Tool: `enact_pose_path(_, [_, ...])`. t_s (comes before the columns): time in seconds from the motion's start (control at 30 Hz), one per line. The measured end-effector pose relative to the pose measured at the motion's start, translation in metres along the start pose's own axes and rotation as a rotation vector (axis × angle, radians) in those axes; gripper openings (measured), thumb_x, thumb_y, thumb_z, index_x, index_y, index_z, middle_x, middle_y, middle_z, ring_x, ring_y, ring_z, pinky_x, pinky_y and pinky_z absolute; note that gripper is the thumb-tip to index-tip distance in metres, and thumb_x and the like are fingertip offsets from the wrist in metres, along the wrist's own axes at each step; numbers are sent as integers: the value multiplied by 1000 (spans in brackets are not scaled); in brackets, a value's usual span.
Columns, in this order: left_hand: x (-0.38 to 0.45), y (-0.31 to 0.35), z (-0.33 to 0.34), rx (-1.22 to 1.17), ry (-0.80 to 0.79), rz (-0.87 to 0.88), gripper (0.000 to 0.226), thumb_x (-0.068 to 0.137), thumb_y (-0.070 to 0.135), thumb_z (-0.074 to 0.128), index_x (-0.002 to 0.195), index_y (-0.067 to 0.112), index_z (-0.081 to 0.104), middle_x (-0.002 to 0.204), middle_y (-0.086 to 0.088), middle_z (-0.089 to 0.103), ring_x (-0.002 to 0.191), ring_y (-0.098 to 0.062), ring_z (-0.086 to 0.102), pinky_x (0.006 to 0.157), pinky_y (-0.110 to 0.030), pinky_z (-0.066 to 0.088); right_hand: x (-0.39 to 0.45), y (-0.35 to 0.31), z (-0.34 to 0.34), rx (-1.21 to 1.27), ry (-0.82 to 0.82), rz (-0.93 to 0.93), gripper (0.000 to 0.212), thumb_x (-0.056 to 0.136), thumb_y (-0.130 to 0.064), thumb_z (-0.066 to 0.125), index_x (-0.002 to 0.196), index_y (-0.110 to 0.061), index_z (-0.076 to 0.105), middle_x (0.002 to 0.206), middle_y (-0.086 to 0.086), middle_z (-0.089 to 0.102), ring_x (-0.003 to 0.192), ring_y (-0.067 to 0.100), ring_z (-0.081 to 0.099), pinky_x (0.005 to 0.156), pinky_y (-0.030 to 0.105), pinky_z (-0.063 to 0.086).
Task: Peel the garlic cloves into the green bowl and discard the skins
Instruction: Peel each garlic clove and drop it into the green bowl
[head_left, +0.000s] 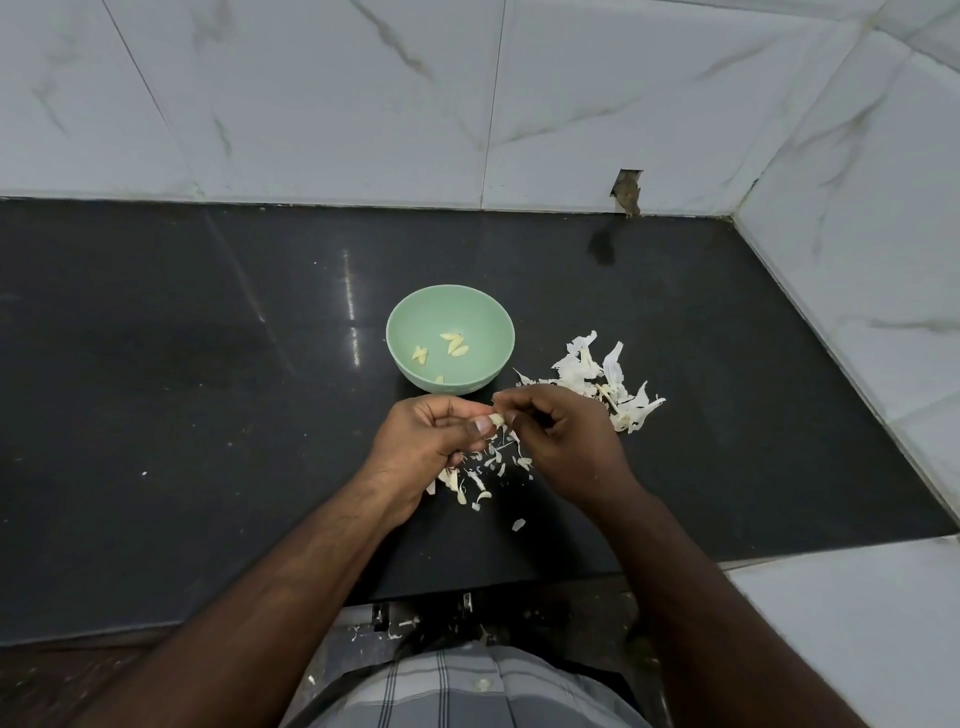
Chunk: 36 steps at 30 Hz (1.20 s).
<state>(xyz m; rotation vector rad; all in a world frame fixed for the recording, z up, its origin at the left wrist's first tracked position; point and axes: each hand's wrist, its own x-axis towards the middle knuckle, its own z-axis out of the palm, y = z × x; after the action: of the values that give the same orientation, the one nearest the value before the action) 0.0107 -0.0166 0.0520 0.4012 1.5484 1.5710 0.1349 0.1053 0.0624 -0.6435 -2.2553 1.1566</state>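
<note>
Checked cloth (457, 691) fills the bottom edge of the head view, closest to the camera, with a few scraps of skin on the dark ledge just past it. Both forearms reach forward from there over the black counter (208, 415).

Left hand (431, 441) has its fingers curled, and its thumb and fingertips pinch a small pale garlic clove (497, 420). Right hand (561, 441) meets it from the other side, its fingers also curled in, thumb and forefinger nipping at the near end of the same clove, so the two hands touch at that one point. The clove seems to lie roughly crosswise between them, though it is too small and too covered to be sure of its long axis.

Directly beyond the hands, just past the knuckles, stands the green bowl (402, 338) with four or five peeled cloves (457, 345) in it. The bowl sits a little to the left of the pinch, so the left hand is the nearer one for dropping the clove in; that would be a short forward reach.

Small peel flakes (480, 486) lie on the counter under and between the wrists. A larger heap of white skins (602, 379) lies to the right of the bowl, just beyond the right hand, not yet thrown away.
</note>
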Motion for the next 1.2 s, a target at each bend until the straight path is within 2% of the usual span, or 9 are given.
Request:
enact_pose_path(0.1, [1, 1, 1, -49, 9, 1, 18, 88, 4, 72, 106, 5, 74, 93, -15, 76, 70, -10, 67, 56, -17, 44, -1, -4, 0, 46, -2, 11, 23, 87, -6, 72, 97, -26, 77, 84, -16, 73, 80, 6, 69, 75, 24, 55])
enact_pose_path(0.2, [1, 1, 3, -143, 29, -27, 22, 87, 2, 73, 109, 4, 70, 86, -10, 76, 69, -10, 68, 56, -16, 47, -3, -10, 1, 75, -17, 14, 39, 85, -5, 72, 92, -44, 70, 86, -20, 72, 78, 5, 69, 74, 24, 55])
enact_pose_path(0.27, [-1, 0, 4, -154, 15, -29, 22, 86, 1, 73, 107, 4, 71, 86, -9, 75, 70, -10, 67, 57, -16, 47, -3, -12, 1, 76, -6, 16, 44, 85, -4, 71, 89, -47, 68, 85, -19, 72, 76, 5, 68, 73, 24, 56])
enact_pose_path(0.53, [-3, -3, 7, -69, -1, 49, 28, 80, -3, 77, 103, 14, 76, 85, -8, 74, 70, -10, 62, 58, -18, 46, -4, -8, 0, 46, 20, 22, 40, 86, -3, 68, 93, -42, 71, 81, -9, 71, 73, 9, 66, 69, 25, 55])
enact_pose_path(0.67, [-6, -4, 7, -61, 7, 35, 30, 82, -3, 76, 109, 11, 74, 85, -6, 72, 70, -9, 60, 59, -18, 45, -1, 1, -5, -19, 66, 28, 24, 88, -4, 67, 100, -22, 75, 84, -5, 68, 73, 9, 62, 69, 21, 50])
enact_pose_path(0.77, [-6, -5, 8, -83, -7, 32, 33, 83, -5, 74, 111, 11, 74, 83, -5, 70, 71, -11, 59, 58, -18, 44, 1, 6, -12, -134, 72, 2, 23, 85, -1, 67, 97, -17, 78, 94, -7, 71, 84, 7, 65, 76, 24, 52])
enact_pose_path(0.9, [-6, -4, 9, -91, -20, 25, 33, 84, -3, 74, 112, 12, 74, 81, -4, 71, 70, -9, 60, 57, -17, 43, 0, 2, -13, -86, -50, 30, 28, 84, -5, 73, 106, -22, 77, 100, -19, 67, 95, 3, 64, 84, 25, 53])
enact_pose_path(1.03, [-8, -3, 7, -79, -90, 9, 28, 85, 2, 73, 113, 9, 74, 91, -13, 77, 70, -7, 64, 58, -15, 41, -3, 0, -7, -118, -195, -25, 41, 86, -1, 67, 119, -26, 72, 96, -13, 64, 93, 2, 59, 81, 15, 45])
enact_pose_path(1.2, [-9, -3, 4, -85, -95, 14, 26, 85, 5, 74, 111, 7, 75, 97, -17, 76, 74, -8, 64, 58, -14, 42, -5, 1, -2, -38, -121, 0, 35, 84, -5, 71, 109, -28, 76, 89, -5, 71, 87, 9, 65, 80, 30, 52])
